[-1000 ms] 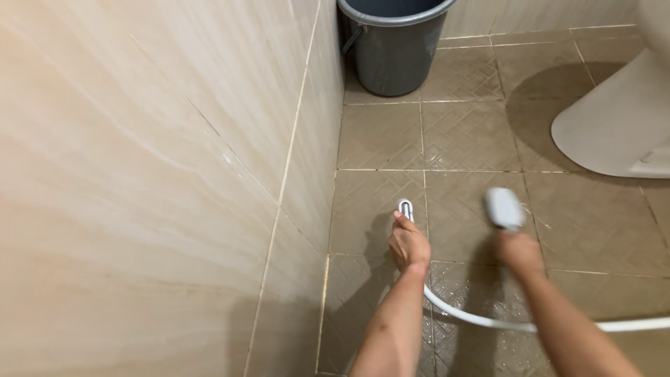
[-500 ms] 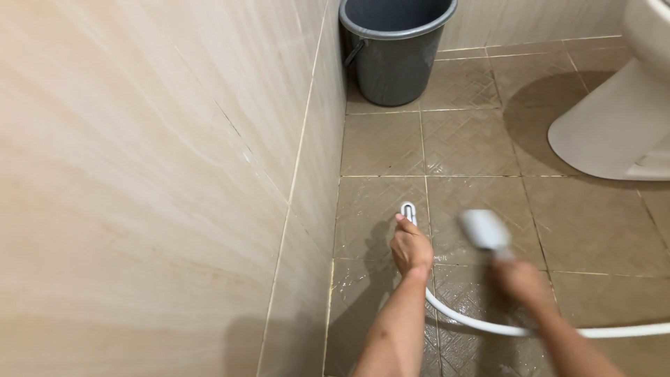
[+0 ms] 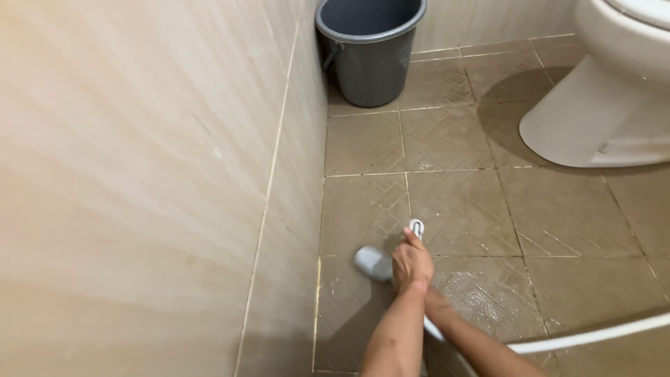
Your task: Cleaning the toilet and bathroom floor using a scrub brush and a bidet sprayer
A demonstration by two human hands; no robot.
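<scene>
Your left hand (image 3: 412, 263) is closed in a fist around the white plastic handle of a scrub brush (image 3: 417, 227), whose looped end sticks out past your knuckles toward twelve o'clock and lies low over the brown herringbone-patterned floor tiles (image 3: 453, 202). Your right hand is hidden behind the left wrist, so you cannot tell how its fingers stand; only its forearm shows, crossing under the left one from five o'clock. Just beside the left hand at nine o'clock sits a pale grey spray head (image 3: 373, 263), blurred, close to the tiles. A white flexible hose (image 3: 593, 335) runs from behind your forearms out toward four o'clock along the floor. The tile directly at four o'clock of the hand is wet and shiny. At nine o'clock rises a beige tiled wall (image 3: 153, 195). Well apart at twelve o'clock, a dark grey round plastic bucket (image 3: 370, 49) stands upright in the corner against that wall. At two o'clock stands the base of a white ceramic toilet (image 3: 600, 119).
</scene>
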